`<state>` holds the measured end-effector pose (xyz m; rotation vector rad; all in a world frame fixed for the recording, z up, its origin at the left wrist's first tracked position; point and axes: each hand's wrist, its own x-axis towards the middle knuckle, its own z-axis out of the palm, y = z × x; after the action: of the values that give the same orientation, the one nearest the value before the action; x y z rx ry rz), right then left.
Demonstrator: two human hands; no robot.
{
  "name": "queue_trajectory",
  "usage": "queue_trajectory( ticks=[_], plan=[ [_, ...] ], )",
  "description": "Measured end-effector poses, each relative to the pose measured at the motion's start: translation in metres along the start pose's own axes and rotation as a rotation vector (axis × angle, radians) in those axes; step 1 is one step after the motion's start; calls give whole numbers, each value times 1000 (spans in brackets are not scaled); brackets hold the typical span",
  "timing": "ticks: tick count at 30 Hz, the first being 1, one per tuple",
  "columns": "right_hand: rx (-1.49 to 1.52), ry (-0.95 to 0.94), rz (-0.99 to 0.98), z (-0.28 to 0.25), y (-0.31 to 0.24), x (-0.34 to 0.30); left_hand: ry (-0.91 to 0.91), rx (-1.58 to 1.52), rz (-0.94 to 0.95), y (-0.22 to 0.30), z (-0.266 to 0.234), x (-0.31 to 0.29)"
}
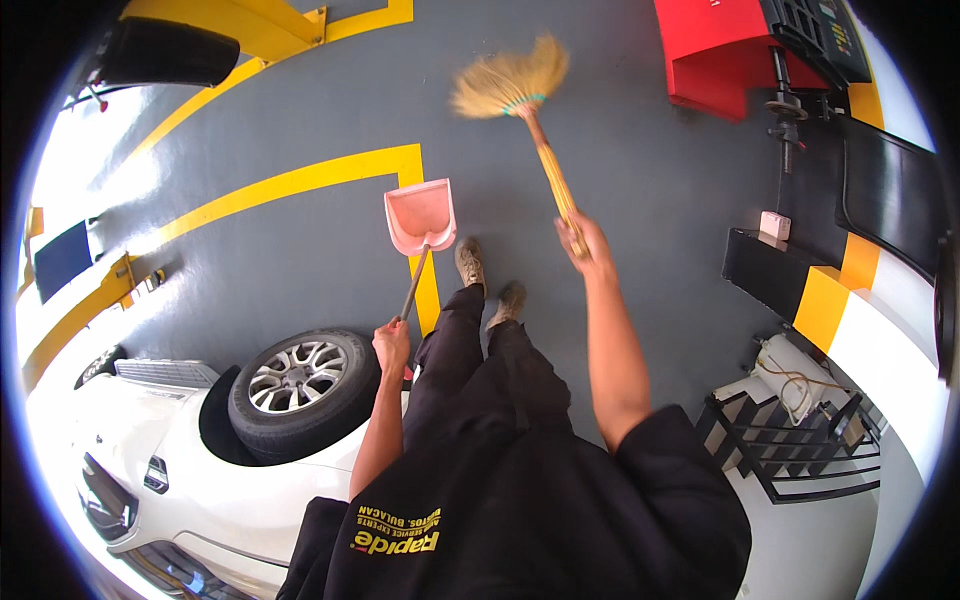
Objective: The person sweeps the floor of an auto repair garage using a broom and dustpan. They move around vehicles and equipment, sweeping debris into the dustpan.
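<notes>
My left hand [391, 345] is closed round the handle of a pink dustpan [420, 212], whose pan is over the yellow floor line ahead of my feet. With my right hand [588, 245] I grip the yellow handle of a soft straw broom [518, 82]. Its fanned bristles point away from me over the grey floor, farther out than the dustpan and to its right. The bristles look slightly blurred. A few tiny specks show on the floor near them.
To my left stands a white car [215, 500] with its front wheel [300, 385] turned out. A red machine [705, 60] is at the far right. Nearer on the right are a black-and-yellow ledge [770, 275] and a black metal rack [790, 440] with a white cylinder [795, 375].
</notes>
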<state>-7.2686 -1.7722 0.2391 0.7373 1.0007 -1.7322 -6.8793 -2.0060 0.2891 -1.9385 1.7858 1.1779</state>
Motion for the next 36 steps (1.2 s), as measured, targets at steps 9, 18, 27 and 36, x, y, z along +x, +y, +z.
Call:
queue_trajectory(
  ticks=[9, 18, 27, 36],
  plan=[
    [-276, 676, -52, -223, 45, -383, -73, -94, 82, 34, 29, 15],
    [-128, 1120, 191, -474, -63, -430, -161, 24, 132, 114, 87, -43],
    [211, 668, -170, -438, -195, -23, -94, -58, 28, 223, 197, -164],
    [105, 202, -33, -201, -356, 90, -61, 28, 5, 346, 235, -213]
  ],
)
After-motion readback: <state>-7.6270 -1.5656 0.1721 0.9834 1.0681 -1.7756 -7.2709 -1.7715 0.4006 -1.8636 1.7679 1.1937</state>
